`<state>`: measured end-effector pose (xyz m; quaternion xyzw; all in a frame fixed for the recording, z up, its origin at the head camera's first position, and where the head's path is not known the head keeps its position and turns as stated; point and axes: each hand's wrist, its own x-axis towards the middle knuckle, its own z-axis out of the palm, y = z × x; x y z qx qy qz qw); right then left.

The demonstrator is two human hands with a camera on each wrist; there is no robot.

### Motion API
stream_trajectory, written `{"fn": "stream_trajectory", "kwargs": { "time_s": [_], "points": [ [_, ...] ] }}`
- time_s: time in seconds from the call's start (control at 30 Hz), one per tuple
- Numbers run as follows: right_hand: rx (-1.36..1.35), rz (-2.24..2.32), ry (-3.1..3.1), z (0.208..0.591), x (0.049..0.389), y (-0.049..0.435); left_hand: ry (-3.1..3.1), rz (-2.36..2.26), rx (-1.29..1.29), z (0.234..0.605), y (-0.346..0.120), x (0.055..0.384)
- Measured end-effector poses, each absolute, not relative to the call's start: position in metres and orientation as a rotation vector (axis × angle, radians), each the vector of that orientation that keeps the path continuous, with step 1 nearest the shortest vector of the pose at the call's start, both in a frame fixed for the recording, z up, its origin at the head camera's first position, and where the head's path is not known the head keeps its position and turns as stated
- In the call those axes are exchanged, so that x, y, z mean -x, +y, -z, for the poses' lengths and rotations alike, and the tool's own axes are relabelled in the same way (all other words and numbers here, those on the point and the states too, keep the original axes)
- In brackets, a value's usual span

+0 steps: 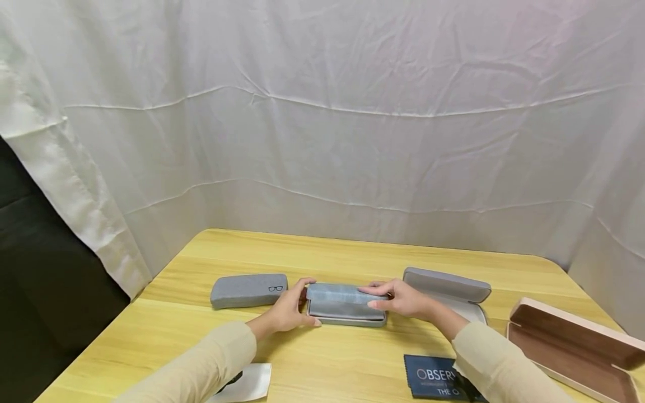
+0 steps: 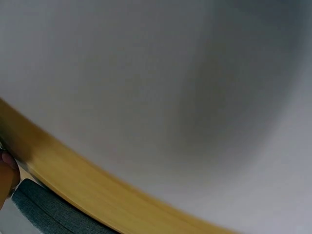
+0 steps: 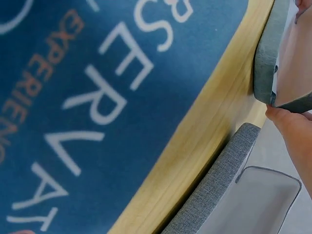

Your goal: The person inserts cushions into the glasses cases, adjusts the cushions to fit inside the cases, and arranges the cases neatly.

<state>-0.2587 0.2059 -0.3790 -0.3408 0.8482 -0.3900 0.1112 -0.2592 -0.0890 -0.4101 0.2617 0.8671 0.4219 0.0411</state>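
Note:
A blue-grey glasses case lies in the middle of the table, its lid partly raised over the base. My left hand grips its left end, thumb at the front edge and fingers behind. At the right end, my right hand holds the lid between thumb and fingers. The right wrist view shows the right hand's fingers at the corner of the case, whose pale inside faces the camera. Only a sliver of the left hand enters the left wrist view. What lies inside the case is hidden in the head view.
Left of the hands sits a closed grey case with a glasses print. An open grey case stands behind the right forearm, an open pink-brown case farther right. Near the front lie a white cloth and a dark blue cloth, partly under the sleeves.

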Motion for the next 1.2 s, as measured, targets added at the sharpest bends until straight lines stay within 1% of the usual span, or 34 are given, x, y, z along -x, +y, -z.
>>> {"fn": "stream_trajectory", "kwargs": {
  "time_s": [0.23, 0.4, 1.2],
  "points": [
    [1.026, 0.958, 2.686, 0.389, 0.244, 0.199, 2.682, -1.242, -0.784, 0.409, -0.09, 0.257],
    [1.02, 0.919, 2.767, 0.391, 0.238, 0.196, 2.689, -1.218, -0.769, 0.408, -0.089, 0.256],
    [0.962, 0.893, 2.798, 0.392, 0.235, 0.189, 2.774, -1.101, -0.856, 0.406, -0.089, 0.255]
  ]
}}
